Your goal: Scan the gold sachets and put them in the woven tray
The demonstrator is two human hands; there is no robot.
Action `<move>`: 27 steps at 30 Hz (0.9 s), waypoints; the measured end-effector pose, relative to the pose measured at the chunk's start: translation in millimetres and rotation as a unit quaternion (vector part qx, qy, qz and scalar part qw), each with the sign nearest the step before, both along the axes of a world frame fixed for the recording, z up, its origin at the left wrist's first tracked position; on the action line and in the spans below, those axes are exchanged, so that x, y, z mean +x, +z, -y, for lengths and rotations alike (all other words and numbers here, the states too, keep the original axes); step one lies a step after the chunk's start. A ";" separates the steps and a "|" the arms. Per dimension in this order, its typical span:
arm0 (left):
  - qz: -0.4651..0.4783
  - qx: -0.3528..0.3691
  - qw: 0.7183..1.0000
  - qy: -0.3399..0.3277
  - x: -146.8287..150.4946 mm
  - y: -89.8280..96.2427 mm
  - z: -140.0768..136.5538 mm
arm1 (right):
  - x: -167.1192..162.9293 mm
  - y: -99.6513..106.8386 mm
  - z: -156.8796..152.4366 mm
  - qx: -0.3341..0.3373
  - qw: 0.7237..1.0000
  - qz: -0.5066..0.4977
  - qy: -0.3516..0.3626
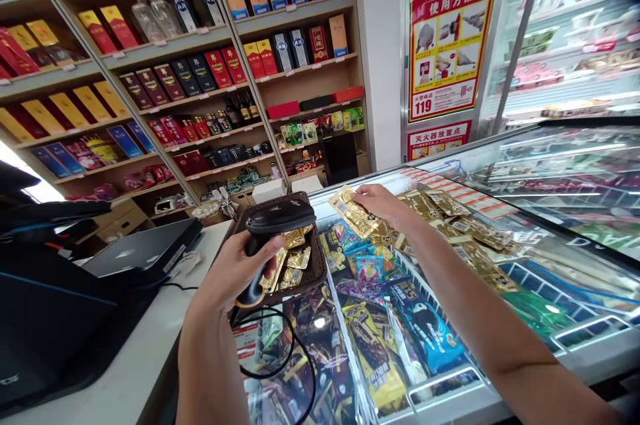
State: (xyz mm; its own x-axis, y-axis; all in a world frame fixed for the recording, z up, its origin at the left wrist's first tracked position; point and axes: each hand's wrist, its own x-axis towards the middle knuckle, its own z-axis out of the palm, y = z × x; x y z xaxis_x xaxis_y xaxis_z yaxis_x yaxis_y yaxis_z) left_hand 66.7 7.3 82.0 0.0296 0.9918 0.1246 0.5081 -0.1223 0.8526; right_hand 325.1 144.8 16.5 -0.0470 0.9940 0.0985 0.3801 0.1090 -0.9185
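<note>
My left hand (253, 265) is wrapped round the handle of a black barcode scanner (280, 215), its head pointing right. Beneath the scanner sits a dark brown woven basket (316, 270) with several gold foil packets (295, 272) in it. Between thumb and fingers, my right hand (377, 202) grips one gold packet (354, 213) by its upper right end, to the right of the basket. More gold packets (463, 238) lie in a spread pile on the freezer's glass top, partly behind my right forearm. The scanner's black cable (300, 345) loops down below my left hand.
The glass-topped freezer (345, 318) holds wrapped ice creams (373, 352) in white wire baskets. On the left, a white counter (150, 358) carries a black checkout machine (50, 305). Shelves of boxed goods (190, 72) and a red fire-hydrant poster (450, 32) stand behind.
</note>
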 end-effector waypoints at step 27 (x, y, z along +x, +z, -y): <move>-0.030 -0.026 0.999 -0.024 9.6 -0.1 -2.3 | 9.0 1.2 -1.0 0.010 0.998 0.055 0.011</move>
State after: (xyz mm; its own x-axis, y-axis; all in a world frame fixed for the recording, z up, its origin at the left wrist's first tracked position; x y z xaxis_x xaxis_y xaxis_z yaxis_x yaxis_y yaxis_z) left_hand 76.3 9.6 81.9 0.0827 0.9942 0.0687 0.5532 -0.1031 0.8267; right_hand 334.1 145.8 17.7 -0.0805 0.9905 0.1112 0.4764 0.1363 -0.8686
